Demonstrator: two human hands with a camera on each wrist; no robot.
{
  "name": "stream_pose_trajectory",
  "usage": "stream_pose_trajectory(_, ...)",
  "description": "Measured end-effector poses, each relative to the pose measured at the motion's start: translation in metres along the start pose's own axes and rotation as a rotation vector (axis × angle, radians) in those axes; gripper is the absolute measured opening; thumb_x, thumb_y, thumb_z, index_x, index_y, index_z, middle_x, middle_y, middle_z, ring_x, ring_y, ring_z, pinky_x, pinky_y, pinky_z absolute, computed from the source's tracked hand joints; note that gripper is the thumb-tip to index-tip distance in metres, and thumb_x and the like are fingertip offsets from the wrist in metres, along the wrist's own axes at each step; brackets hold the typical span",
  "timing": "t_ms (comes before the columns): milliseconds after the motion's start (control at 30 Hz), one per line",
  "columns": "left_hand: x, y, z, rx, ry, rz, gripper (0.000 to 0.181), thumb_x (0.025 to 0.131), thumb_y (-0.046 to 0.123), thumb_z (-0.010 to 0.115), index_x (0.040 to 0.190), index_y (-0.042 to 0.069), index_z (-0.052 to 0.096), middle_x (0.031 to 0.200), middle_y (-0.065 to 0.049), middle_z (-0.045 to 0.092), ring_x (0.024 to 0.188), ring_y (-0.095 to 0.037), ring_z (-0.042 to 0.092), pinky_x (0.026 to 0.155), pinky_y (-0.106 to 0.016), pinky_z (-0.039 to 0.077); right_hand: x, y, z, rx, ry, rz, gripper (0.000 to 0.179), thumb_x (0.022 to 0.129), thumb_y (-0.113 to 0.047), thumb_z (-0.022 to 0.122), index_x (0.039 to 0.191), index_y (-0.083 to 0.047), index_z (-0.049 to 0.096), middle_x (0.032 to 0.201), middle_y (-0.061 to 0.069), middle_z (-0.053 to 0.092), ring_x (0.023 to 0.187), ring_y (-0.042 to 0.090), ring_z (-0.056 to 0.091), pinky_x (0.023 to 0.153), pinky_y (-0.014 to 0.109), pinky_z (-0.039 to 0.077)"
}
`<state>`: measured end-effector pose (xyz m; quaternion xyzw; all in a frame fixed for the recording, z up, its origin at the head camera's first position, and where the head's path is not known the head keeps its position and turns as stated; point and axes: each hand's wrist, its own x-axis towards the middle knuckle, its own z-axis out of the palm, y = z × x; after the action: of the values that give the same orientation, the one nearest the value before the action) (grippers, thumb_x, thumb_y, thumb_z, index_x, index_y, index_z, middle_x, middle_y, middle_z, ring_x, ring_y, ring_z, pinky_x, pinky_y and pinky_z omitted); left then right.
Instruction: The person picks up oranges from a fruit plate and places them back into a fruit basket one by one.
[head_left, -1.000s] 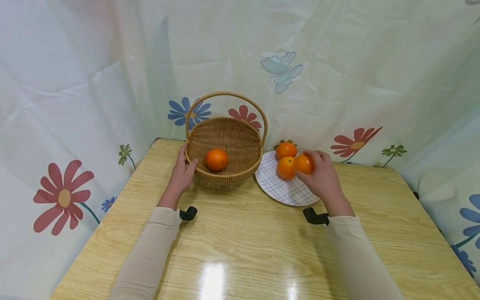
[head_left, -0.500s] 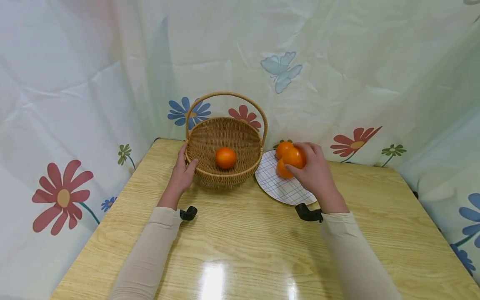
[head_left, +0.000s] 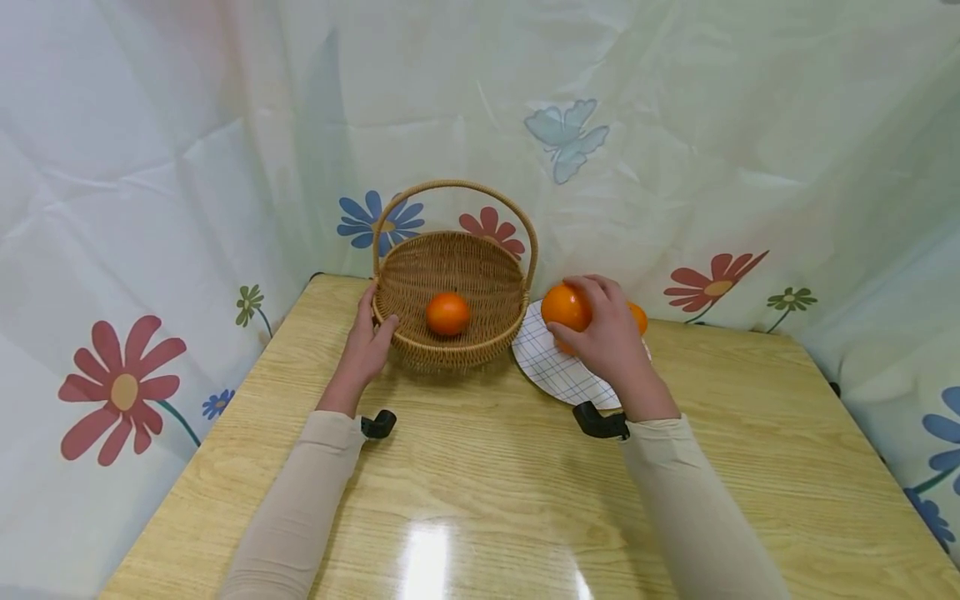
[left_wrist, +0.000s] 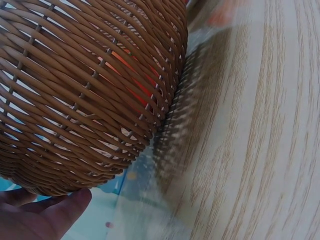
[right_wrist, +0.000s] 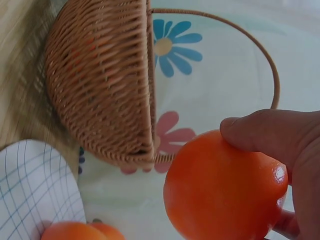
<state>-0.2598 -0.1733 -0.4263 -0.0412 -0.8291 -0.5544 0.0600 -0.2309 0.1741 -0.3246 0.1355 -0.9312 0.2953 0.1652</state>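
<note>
A wicker basket (head_left: 450, 357) with a tall arched handle stands at the back of the table, one orange (head_left: 447, 314) inside. My left hand (head_left: 366, 346) grips its left rim, thumb over the edge; in the left wrist view the fingers (left_wrist: 75, 205) lie against the weave. My right hand (head_left: 611, 342) holds another orange (head_left: 566, 307) between thumb and fingers, raised over the checked plate (head_left: 551, 379). In the right wrist view this held orange (right_wrist: 225, 187) is close to the camera, the basket (right_wrist: 100, 85) beyond it. Two more oranges (right_wrist: 70, 231) show near the plate, partly hidden.
A wood-grain table (head_left: 480, 467) spreads in front of both arms. Behind it hangs a pale curtain (head_left: 450, 92) printed with flowers and a butterfly. The plate stands just right of the basket.
My right hand has carried its orange left and slightly up, toward the basket. The orange inside the basket has rolled a little right, then slightly back. An orange now shows right of my right hand.
</note>
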Motion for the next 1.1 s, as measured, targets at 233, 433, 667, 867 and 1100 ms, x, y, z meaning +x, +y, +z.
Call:
stream_pose_trajectory(233, 0.001, 0.000, 0.001, 0.014, 0.016, 0.023, 0.067, 0.102, 0.035, 0.041, 0.154, 0.040, -0.002, 0.162, -0.011, 0.015, 0.147, -0.034, 0.023, 0.116, -0.055, 0.025, 0.002, -0.014, 0.005, 0.007, -0.005, -0.018, 0.059, 0.082, -0.028, 0.076, 0.135, -0.017, 0.053, 0.142, 0.016, 0.041, 0.118, 0.040, 0.050, 0.090, 0.059, 0.048)
stream_pose_trajectory(433, 0.001, -0.001, 0.001, 0.007, 0.012, 0.020, 0.068, 0.102, 0.036, 0.041, 0.155, 0.039, -0.002, 0.162, -0.011, 0.015, 0.147, -0.033, 0.023, 0.117, -0.054, 0.025, 0.003, -0.023, 0.013, 0.045, -0.033, -0.018, 0.060, 0.081, -0.030, 0.077, 0.134, -0.018, 0.053, 0.143, 0.013, 0.040, 0.120, 0.039, 0.048, 0.092, 0.056, 0.047)
stream_pose_trajectory(667, 0.001, -0.001, 0.002, 0.007, 0.012, 0.027, 0.068, 0.102, 0.038, 0.041, 0.155, 0.038, -0.001, 0.162, -0.011, 0.014, 0.147, -0.034, 0.022, 0.116, -0.054, 0.025, 0.009, -0.033, 0.024, 0.054, -0.049, -0.036, 0.060, 0.082, -0.033, 0.076, 0.135, -0.020, 0.053, 0.145, 0.011, 0.040, 0.124, 0.038, 0.046, 0.091, 0.056, 0.049)
stream_pose_trajectory(867, 0.000, -0.001, 0.003, 0.021, 0.016, -0.007, 0.067, 0.101, 0.046, 0.039, 0.153, 0.044, -0.002, 0.163, -0.006, 0.010, 0.148, -0.035, 0.020, 0.117, -0.056, 0.023, 0.019, -0.043, 0.032, 0.093, -0.079, -0.064, 0.060, 0.083, -0.035, 0.075, 0.137, -0.021, 0.051, 0.147, 0.012, 0.038, 0.126, 0.037, 0.046, 0.096, 0.056, 0.048)
stream_pose_trajectory(1100, 0.001, -0.003, 0.003, 0.013, 0.018, -0.004, 0.067, 0.101, 0.044, 0.040, 0.154, 0.043, -0.002, 0.163, -0.008, 0.012, 0.147, -0.033, 0.021, 0.117, -0.053, 0.023, 0.030, -0.045, 0.048, 0.098, -0.116, -0.057, 0.060, 0.084, -0.036, 0.074, 0.138, -0.023, 0.050, 0.148, 0.010, 0.036, 0.122, 0.036, 0.049, 0.096, 0.053, 0.049)
